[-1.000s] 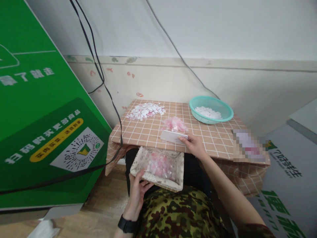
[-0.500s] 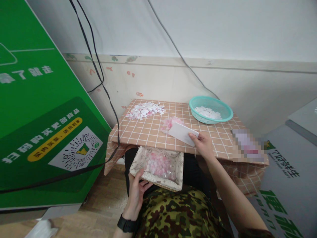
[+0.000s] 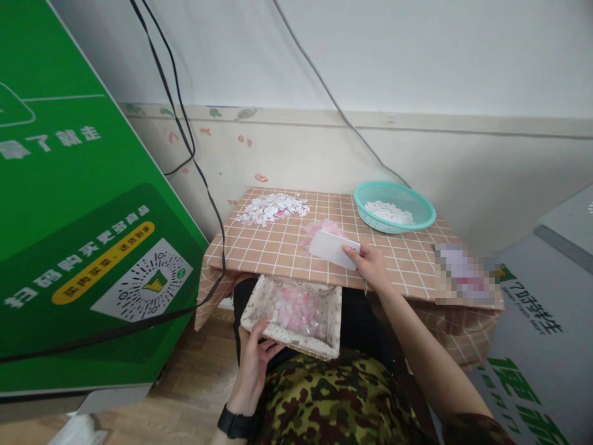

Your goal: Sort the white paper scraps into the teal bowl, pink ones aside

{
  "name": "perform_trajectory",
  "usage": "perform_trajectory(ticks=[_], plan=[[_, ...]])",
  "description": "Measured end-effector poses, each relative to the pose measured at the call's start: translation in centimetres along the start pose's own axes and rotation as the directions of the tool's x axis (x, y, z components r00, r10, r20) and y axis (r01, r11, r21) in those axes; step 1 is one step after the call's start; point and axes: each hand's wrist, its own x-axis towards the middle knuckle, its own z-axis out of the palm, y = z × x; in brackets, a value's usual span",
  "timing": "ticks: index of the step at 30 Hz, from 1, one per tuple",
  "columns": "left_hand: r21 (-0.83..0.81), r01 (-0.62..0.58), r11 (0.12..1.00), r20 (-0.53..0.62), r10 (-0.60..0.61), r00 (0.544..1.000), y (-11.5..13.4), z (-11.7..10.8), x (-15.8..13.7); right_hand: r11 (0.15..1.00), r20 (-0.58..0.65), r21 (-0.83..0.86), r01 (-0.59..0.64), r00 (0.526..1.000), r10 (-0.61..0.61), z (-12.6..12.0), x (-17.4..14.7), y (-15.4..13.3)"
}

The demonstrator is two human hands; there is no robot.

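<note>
My left hand (image 3: pixel 257 356) grips the near left corner of a fabric-lined basket (image 3: pixel 330 318), held just below the table's front edge. Small pink and clear pieces (image 3: pixel 296 307) lie inside it. A flat white card (image 3: pixel 332 250) is pinched in my right hand (image 3: pixel 370 266), thumb on top, over the table. Behind the card, partly covered by it, is a small pile of pink pieces (image 3: pixel 319 229). Farther back on the left lies a heap of white and pink pieces (image 3: pixel 272 208). A turquoise plastic basket (image 3: pixel 421 215) at the back right contains white pieces (image 3: pixel 389 212).
The table (image 3: pixel 259 252) has a brown checked cloth and stands against the wall. A green panel (image 3: pixel 69 185) rises on the left, with a black cable (image 3: pixel 210 201) hanging before it. A grey cabinet (image 3: pixel 523 321) stands right. A blurred-out item (image 3: pixel 466 272) lies at the table's right end.
My right hand and the white card have moved slightly left, toward the small pink pile. My left hand and the lined basket have barely shifted.
</note>
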Motion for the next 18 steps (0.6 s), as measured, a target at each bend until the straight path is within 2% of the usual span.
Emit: perform_trajectory(ticks=[3, 6, 8, 13, 18], plan=[[-0.007, -0.005, 1.0, 0.001, 0.005, 1.0, 0.0, -0.1, 0.0, 1.0, 0.046, 0.01, -0.001, 0.999, 0.001, 0.2, 0.2, 0.0], [-0.01, -0.008, 1.0, -0.015, 0.008, 1.0, 0.1, -0.2, 0.1, 0.998, 0.04, 0.058, 0.0, 0.999, -0.003, 0.7, 0.6, 0.0], [-0.015, 0.004, 1.0, -0.032, -0.004, 0.999, 0.3, -0.2, 0.1, 0.997, 0.05, 0.076, 0.034, 0.998, -0.038, 1.2, 1.1, -0.1], [-0.024, 0.004, 1.0, -0.051, -0.005, 0.999, 0.5, 0.1, 0.0, 0.99, 0.167, 0.015, 0.137, 0.976, -0.138, 2.1, 2.1, -0.9], [-0.021, 0.009, 1.0, -0.051, -0.01, 0.999, 0.2, 0.3, -0.1, 0.992, 0.225, 0.017, 0.122, 0.967, -0.123, 2.2, 0.8, -1.7]])
